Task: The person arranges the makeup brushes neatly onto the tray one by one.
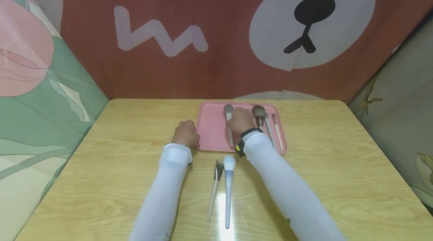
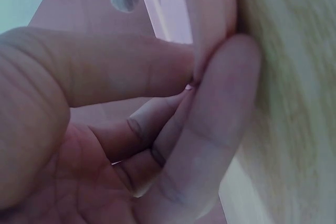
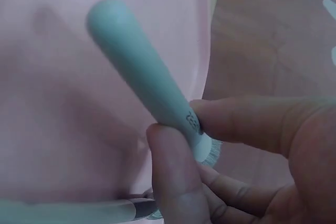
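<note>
Head view: right grip pinches brush, long axis fore-aft, bristles away; left grip pinches tray.

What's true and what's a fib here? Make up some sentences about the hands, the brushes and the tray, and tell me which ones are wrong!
1. The left hand pinches the edge of the pink tray. True.
2. Nobody is holding a brush. False: the right hand pinches a grey-bristled brush.
3. The blue-handled brush lies on the table. True.
4. That blue-handled brush has black bristles. False: its bristles are pale.
5. A dark-tipped brush lies beside the blue-handled one. True.
6. Three brushes lie on the table in front of the tray. False: only two lie there.
</note>
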Tool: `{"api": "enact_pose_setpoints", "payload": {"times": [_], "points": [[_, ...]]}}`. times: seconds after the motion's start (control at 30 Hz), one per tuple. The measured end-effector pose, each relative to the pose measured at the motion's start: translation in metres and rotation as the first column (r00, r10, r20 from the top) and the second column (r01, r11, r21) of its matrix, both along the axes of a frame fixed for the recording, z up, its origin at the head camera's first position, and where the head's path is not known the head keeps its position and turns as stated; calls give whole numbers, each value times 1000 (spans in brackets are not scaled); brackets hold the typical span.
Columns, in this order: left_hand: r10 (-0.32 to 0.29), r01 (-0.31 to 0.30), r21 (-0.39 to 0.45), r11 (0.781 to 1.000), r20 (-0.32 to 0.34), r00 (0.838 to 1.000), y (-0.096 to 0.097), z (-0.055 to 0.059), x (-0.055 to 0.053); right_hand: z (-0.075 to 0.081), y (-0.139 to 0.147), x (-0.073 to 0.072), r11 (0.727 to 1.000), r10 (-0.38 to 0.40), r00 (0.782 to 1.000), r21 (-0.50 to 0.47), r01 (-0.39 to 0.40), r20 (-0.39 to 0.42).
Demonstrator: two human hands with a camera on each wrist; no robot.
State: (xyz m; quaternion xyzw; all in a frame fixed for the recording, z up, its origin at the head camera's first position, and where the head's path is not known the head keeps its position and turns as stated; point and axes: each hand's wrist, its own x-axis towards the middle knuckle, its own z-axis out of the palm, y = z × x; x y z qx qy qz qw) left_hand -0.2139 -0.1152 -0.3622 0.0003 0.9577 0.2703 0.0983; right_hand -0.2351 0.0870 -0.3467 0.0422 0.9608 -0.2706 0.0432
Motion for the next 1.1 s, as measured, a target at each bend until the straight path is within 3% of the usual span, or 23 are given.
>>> {"api": "enact_pose_setpoints", "payload": {"times": [0.33, 0.5, 1.1], "points": [[1, -1, -14, 1000, 0, 1000, 1, 0, -1, -2, -6, -2, 994, 34, 999, 108, -31, -18], [4, -4, -21, 1000, 6, 1000, 1, 1, -1, -6, -10, -2, 990, 12, 1000, 138, -10, -16], [8, -8, -3, 1000, 16, 1000, 1, 1, 0, -7, -11, 1, 991, -28, 999, 129, 30, -17]]}}
